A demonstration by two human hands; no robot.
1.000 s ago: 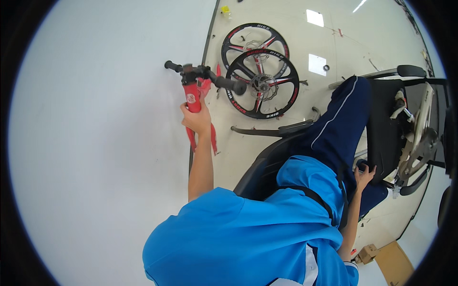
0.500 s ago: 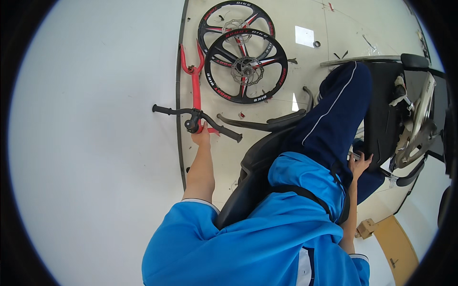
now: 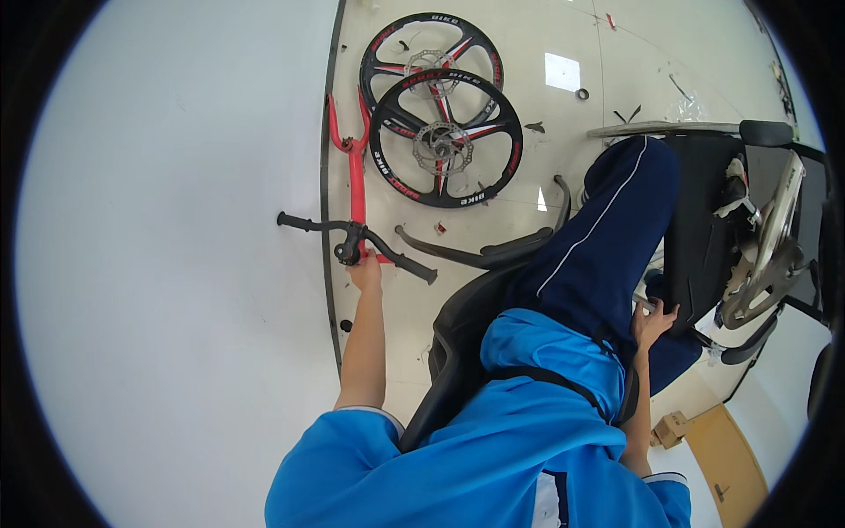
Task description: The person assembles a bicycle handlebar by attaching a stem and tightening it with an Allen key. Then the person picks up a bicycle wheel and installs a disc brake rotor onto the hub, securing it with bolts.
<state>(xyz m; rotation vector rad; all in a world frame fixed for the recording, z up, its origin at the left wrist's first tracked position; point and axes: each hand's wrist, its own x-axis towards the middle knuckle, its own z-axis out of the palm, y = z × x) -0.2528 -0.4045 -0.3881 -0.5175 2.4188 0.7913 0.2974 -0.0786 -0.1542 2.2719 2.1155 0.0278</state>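
Left hand (image 3: 365,268) gripping black handlebar (image 3: 356,236) — red fork (image 3: 355,172), 2 wheels (image 3: 444,136) beyond

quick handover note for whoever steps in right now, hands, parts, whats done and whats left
Left hand: gripping the black handlebar at its stem, where it meets the red fork lying on the floor.
Right hand: resting by the raised knee, fingers loose, holding nothing.
Parts: two black wheels overlapping flat on the floor beyond the fork; black mudguards beside the handlebar.
Done: handlebar and fork laid down by the wall.
Left: wheels and mudguards lie loose, unmounted.
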